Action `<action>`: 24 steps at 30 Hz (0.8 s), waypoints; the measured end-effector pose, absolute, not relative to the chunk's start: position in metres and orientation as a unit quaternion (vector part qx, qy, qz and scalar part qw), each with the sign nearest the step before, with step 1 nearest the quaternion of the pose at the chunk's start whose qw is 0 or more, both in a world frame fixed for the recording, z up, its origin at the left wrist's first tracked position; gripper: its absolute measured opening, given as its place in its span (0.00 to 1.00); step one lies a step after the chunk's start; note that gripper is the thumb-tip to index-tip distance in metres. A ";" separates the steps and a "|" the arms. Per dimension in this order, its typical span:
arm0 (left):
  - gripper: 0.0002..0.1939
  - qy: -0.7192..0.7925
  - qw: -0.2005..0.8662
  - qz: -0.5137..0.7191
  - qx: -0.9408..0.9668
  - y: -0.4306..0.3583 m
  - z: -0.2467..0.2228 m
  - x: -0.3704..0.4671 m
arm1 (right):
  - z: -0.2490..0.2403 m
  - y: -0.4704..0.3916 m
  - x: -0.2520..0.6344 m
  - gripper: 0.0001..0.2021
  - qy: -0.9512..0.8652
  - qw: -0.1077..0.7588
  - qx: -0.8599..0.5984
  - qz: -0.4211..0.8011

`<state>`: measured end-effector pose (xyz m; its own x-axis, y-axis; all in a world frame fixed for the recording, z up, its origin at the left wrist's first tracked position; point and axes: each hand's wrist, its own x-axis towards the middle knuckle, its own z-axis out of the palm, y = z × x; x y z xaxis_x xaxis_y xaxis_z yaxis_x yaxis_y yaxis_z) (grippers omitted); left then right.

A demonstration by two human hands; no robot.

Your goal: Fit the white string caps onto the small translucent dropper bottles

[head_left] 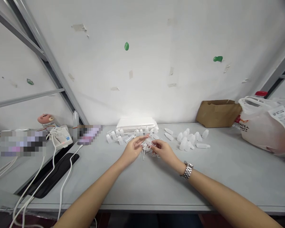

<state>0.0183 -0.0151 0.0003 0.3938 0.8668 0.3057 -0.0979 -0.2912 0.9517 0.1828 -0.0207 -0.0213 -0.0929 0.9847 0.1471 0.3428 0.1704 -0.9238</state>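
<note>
Near the middle of the table, my left hand (132, 148) curls its thumb and fingers round a small translucent plastic bottle (149, 142), partly hidden by the fingers. From the other side my right hand (163, 150) pinches a small white plastic piece close against the bottle; its exact shape is too small to make out. Just below the hands lies a loose pile of small white plastic parts (143, 155), some ring-like or with thin straps. Several small capped bottles (120, 140) stand to the left and behind. On the right, several uncapped translucent bottles (183, 143) stand or lie in a cluster.
A white stack of flat sheets or boxes (137, 123) sits against the wall. At the right are a brown paper bag (217, 113) and a white plastic bag (258, 133). White cables (67, 180), a power strip (61, 136) and a black tray-like object (54, 177) occupy the left.
</note>
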 end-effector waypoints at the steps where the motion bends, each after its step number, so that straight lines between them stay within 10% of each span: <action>1: 0.15 0.296 0.519 0.475 0.646 -0.015 0.000 0.019 | -0.022 -0.020 0.183 0.12 -0.634 0.428 -0.519 0.382; 24: 0.13 0.454 0.469 0.461 0.601 -0.004 -0.008 0.019 | -0.021 -0.029 0.181 0.15 -0.647 0.457 -0.449 0.414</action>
